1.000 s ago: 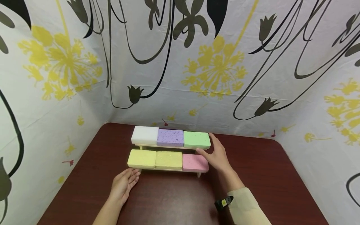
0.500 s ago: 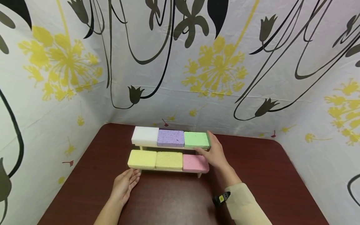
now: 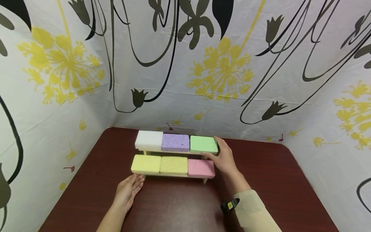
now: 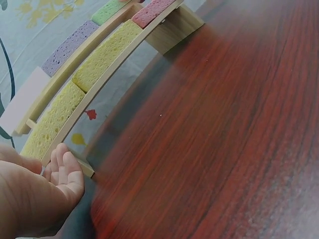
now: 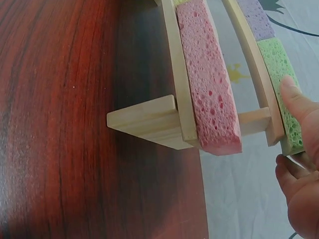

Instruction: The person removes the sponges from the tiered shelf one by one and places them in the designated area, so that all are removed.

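A two-tier wooden rack (image 5: 149, 124) stands on the table with sponges on it. On the upper tier lie a white sponge (image 3: 149, 139), a purple sponge (image 3: 175, 142) and a green sponge (image 3: 204, 144). The lower tier carries two yellow sponges (image 3: 146, 163) and a pink sponge (image 3: 201, 168). My right hand (image 3: 225, 161) holds the green sponge at its right end, thumb on its front face; some fingers are hidden behind it. At the lower tier's left end, my left hand (image 3: 127, 190) holds the rack, thumb and fingertips about its corner.
The dark red wooden table (image 3: 174, 206) ends just behind the rack. White patterned cloth (image 3: 185, 106) hangs at the back and both sides. A black strap (image 3: 230, 205) hangs by the right sleeve.
The green sponge has shifted slightly right, leaving a thin gap beside the purple one, and my right hand has moved with it. My left hand stays at the rack's corner.
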`<state>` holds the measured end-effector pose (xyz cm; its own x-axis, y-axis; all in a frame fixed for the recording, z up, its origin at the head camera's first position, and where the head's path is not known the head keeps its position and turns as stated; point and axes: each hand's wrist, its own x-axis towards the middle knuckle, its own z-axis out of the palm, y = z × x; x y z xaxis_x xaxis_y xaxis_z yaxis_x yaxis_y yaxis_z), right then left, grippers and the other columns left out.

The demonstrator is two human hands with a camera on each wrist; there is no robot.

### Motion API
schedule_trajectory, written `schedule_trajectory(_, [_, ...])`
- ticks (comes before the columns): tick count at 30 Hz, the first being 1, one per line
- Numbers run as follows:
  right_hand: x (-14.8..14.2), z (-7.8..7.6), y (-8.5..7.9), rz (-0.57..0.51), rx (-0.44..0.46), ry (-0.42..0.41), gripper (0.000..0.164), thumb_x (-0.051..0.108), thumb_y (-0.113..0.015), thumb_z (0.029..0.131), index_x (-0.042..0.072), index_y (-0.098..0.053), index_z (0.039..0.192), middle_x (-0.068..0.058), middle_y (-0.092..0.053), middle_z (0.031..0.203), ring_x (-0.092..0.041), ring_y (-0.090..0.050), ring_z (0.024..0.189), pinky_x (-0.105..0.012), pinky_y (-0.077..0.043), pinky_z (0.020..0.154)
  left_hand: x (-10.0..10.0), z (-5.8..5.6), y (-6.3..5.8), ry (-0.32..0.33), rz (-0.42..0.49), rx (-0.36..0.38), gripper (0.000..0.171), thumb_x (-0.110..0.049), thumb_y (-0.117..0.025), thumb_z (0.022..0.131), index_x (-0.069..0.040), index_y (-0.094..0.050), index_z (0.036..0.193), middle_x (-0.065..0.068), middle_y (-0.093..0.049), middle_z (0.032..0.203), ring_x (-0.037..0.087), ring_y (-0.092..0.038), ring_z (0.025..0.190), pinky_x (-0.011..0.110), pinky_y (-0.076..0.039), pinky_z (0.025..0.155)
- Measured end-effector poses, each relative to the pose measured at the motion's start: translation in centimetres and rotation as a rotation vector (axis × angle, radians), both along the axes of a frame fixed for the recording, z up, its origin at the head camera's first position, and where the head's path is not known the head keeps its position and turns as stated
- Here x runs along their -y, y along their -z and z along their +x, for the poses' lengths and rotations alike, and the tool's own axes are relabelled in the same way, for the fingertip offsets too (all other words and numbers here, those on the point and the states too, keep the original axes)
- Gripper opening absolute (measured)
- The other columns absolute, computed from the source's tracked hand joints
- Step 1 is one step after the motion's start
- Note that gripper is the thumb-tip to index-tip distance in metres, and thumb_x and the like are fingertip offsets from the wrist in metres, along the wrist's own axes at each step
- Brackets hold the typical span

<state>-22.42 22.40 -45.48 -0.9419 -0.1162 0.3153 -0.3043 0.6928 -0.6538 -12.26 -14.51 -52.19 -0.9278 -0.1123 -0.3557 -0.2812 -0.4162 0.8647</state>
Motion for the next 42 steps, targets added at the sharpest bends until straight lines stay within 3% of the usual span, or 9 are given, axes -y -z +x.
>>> schedule_trajectory(9, [-1.4, 0.4, -0.2, -0.009, -0.034, -0.007, 0.083, 0.023, -0.087, 0.083, -0.002, -0.043, 0.149, -0.023, -0.047, 0.148, -0.04, -0.047, 0.134, -0.058, -0.043, 0.108, -0.1, 0.0, 0.0, -0.014, -0.002, 0.008, 0.049, -0.013, -0.041, 0.11, 0.014, -0.024, 0.148, 0.0, -0.067, 0.103, 0.006, -0.066, 0.096, 0.02, -0.055, 0.089])
schedule_trajectory(24, [-3.8, 1.0, 0.3, 0.012, -0.014, -0.005, 0.087, 0.026, -0.088, 0.081, 0.002, -0.042, 0.151, -0.02, -0.046, 0.149, -0.038, -0.049, 0.131, -0.058, -0.048, 0.102, -0.3, -0.2, -0.1, -0.031, -0.002, 0.014, 0.035, -0.014, -0.043, 0.11, 0.008, -0.038, 0.137, -0.004, -0.069, 0.097, 0.004, -0.066, 0.092, 0.019, -0.056, 0.085])
schedule_trajectory(34, [-5.7, 1.4, 0.8, 0.023, -0.043, 0.026, 0.087, 0.028, -0.088, 0.081, 0.001, -0.042, 0.15, -0.02, -0.046, 0.149, -0.038, -0.049, 0.131, -0.057, -0.049, 0.099, -0.5, -0.3, -0.2, -0.042, -0.002, 0.025, 0.047, -0.016, -0.043, 0.111, 0.012, -0.032, 0.146, -0.005, -0.069, 0.098, 0.003, -0.066, 0.093, 0.018, -0.056, 0.085])
schedule_trajectory(42, [-6.8, 1.6, 0.7, 0.037, -0.039, 0.038, 0.085, 0.026, -0.087, 0.082, 0.0, -0.042, 0.15, -0.021, -0.046, 0.148, -0.038, -0.05, 0.128, -0.056, -0.051, 0.095, -0.7, -0.1, -0.5, -0.053, -0.009, 0.032, 0.045, -0.016, -0.042, 0.111, 0.012, -0.033, 0.145, -0.006, -0.069, 0.096, 0.002, -0.066, 0.091, 0.018, -0.055, 0.085])
